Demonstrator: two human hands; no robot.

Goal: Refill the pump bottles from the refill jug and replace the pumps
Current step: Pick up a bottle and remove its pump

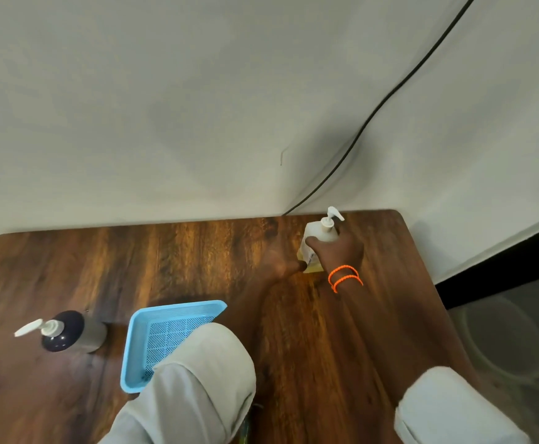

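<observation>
A white pump bottle (317, 233) with its pump on stands at the far right of the wooden table (197, 261). My right hand (338, 251), with orange bands at the wrist, is wrapped around the bottle's body. My left hand (285, 267) is blurred and reaches toward the bottle's base, its fingertips touching or nearly touching it. A dark pump bottle (69, 331) with a white pump stands at the left of the table, away from both hands. No refill jug is in view.
A light blue perforated tray (165, 318) lies in the middle near me, partly under my left sleeve. A black cable (390, 97) runs down the white wall to the table's back edge. The table's right edge drops to the floor.
</observation>
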